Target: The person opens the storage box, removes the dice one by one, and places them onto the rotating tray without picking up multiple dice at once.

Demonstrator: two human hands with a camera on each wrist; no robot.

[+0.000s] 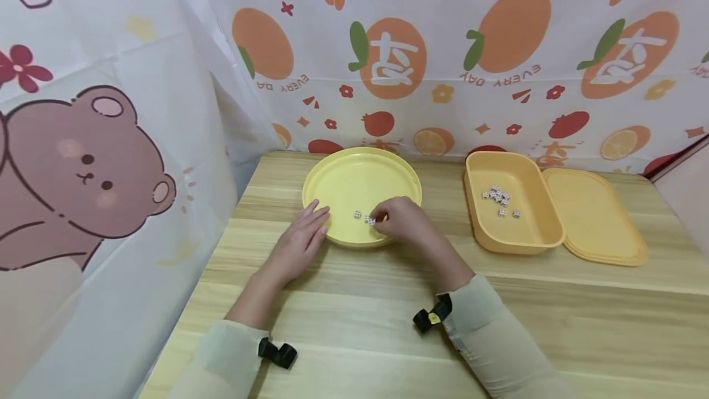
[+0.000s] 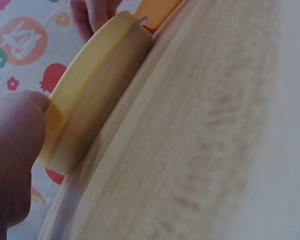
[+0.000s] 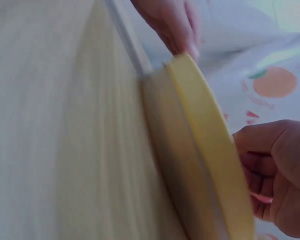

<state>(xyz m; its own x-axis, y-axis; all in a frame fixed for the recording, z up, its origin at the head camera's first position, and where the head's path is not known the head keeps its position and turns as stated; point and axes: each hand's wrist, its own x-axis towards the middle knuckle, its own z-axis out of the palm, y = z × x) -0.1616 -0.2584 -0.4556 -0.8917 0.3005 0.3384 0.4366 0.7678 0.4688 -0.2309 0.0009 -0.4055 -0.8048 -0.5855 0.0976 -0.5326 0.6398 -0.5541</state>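
A round yellow tray with a raised rim stands on the table. Several small white dice with dark spots lie in its near part, among them one die a little apart from the others. My right hand reaches over the near right rim, its thumb and fingertips pinched at a die close to the tray floor. Its curled fingers show beyond the rim in the right wrist view. My left hand rests on the tray's near left rim, fingers extended and fingertips over the edge.
To the right stands an orange rectangular box with several dice inside. Its flat orange lid lies beside it on the wooden table. Printed cloths hang behind and to the left.
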